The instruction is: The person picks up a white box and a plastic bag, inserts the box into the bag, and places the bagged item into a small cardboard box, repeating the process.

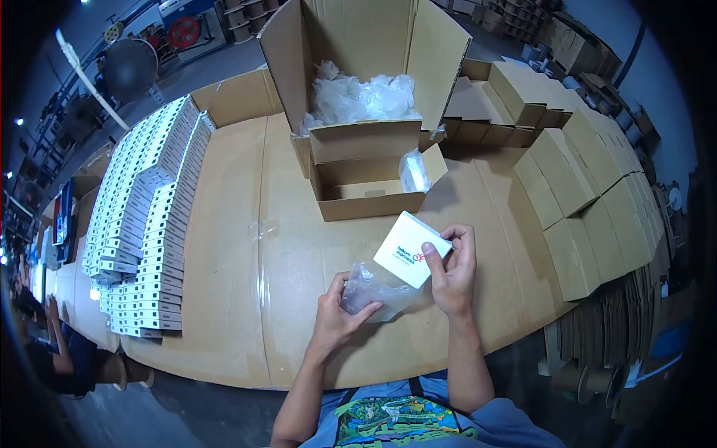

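Observation:
A white square box (399, 252) with a printed logo is gripped in my right hand (454, 275), the thumb lying on its printed face. My left hand (340, 313) pinches a clear plastic bag (381, 295), which hangs just below and left of the box. Beyond my hands stands a small open cardboard box (366, 207). One plastic-wrapped item (414, 173) sits at the right end inside it. Behind that, a large open carton (358, 33) is filled with crumpled clear plastic bags (366, 98).
Stacked small white boxes (142, 224) cover the table's left side. Brown cardboard boxes (590, 201) are piled on the right, with more boxes (538, 86) at the back right. Flattened cardboard (612, 325) is stacked below the right edge. A person's arm (60, 336) shows at far left.

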The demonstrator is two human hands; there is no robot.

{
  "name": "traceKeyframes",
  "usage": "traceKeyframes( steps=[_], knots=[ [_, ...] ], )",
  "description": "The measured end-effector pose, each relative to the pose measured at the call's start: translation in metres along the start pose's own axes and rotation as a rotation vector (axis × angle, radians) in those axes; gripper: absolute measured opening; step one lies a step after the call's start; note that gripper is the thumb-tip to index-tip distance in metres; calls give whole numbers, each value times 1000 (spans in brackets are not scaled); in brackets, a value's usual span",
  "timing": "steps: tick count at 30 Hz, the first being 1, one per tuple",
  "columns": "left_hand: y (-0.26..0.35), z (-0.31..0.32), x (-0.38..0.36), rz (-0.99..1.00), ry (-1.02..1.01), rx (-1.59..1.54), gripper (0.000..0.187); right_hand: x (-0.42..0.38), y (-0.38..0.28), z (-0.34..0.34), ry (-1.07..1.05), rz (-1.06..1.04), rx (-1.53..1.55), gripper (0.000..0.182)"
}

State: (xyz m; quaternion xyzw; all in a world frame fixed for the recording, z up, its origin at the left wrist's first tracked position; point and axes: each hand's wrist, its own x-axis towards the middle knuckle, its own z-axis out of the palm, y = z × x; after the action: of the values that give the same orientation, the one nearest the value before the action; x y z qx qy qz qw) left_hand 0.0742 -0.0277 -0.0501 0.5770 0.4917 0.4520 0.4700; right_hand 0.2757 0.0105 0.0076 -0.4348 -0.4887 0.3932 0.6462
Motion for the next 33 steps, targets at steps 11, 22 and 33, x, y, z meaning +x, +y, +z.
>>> traceKeyframes(
  steps=[11, 22, 33],
  knots=[
    [1, 1, -1, -28, -7, 16, 56, -1, 3, -3, -107, -11, 21, 29],
    [6, 2, -3, 13, 46, 63, 54, 19, -10, 6, -144, -68, -23, 21],
    [2, 1, -3, 2, 48, 43, 52, 42, -6, 7, -351, -99, -268, 17]
  ],
)
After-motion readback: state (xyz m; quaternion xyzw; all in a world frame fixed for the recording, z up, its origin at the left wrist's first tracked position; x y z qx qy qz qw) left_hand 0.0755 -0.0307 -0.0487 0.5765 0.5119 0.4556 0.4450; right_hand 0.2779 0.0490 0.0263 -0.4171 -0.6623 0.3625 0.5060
